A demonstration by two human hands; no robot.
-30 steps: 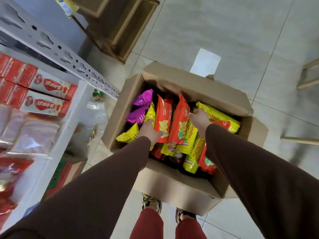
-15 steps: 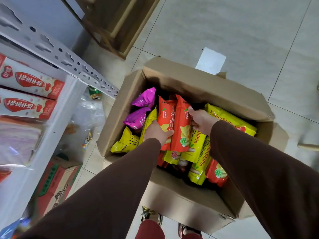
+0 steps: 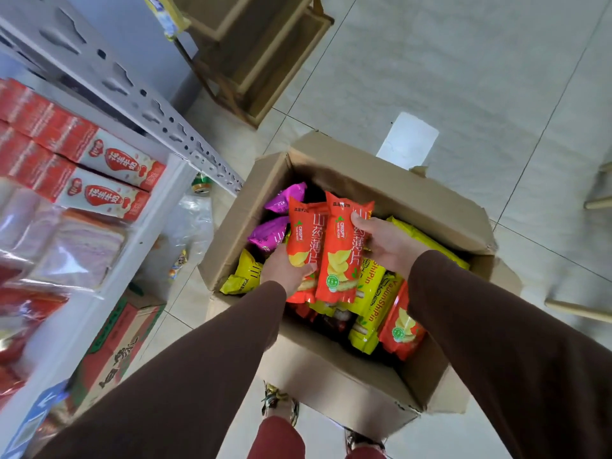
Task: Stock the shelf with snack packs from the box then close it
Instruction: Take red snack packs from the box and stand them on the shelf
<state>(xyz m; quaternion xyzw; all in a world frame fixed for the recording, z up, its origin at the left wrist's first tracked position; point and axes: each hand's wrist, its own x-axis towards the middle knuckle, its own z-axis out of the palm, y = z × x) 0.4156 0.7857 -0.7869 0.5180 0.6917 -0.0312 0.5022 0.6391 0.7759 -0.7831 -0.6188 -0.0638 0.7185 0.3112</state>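
An open cardboard box point(image 3: 390, 180) stands on the floor, holding several yellow, purple and orange snack packs. My left hand point(image 3: 281, 271) grips one orange snack pack point(image 3: 303, 240) from the left side. My right hand point(image 3: 385, 245) grips a second orange snack pack point(image 3: 341, 256) from the right. Both packs are held side by side, upright, above the box's contents. A yellow pack point(image 3: 372, 303) and a purple pack point(image 3: 268, 233) lie below. The white metal shelf point(image 3: 139, 226) stands to the left of the box.
Red-and-white cartons point(image 3: 109, 180) and wrapped bread point(image 3: 76, 250) fill the shelf. A red-green carton point(image 3: 112, 349) sits under it on the floor. A wooden rack point(image 3: 258, 61) stands beyond the box; wooden legs point(image 3: 579, 309) are at the right. My feet point(image 3: 281, 402) are just behind the box.
Both hands have risen with the two orange packs, lifting them clear of the other packs in the box. The view has tilted slightly toward the shelf.
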